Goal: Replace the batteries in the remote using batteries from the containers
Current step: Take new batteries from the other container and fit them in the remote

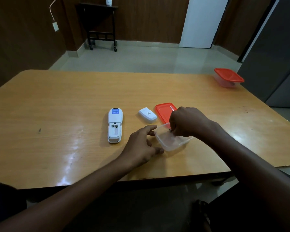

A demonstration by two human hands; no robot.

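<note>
A white remote [115,126] lies face down on the wooden table [57,106], its battery bay uncovered and showing no batteries. Its white cover [147,115] lies to the right. A clear plastic container [172,139] stands open near the front, with its red lid [162,111] lying behind it. My right hand [186,122] reaches into the container, fingers pinched on a small battery [170,130] that is mostly hidden. My left hand [141,146] rests on the table with fingers spread, touching the container's left side.
A second clear container with a red lid [228,77] stands shut at the table's far right corner. A grey cabinet [274,56] stands beyond that corner. A dark side table [100,25] stands against the back wall.
</note>
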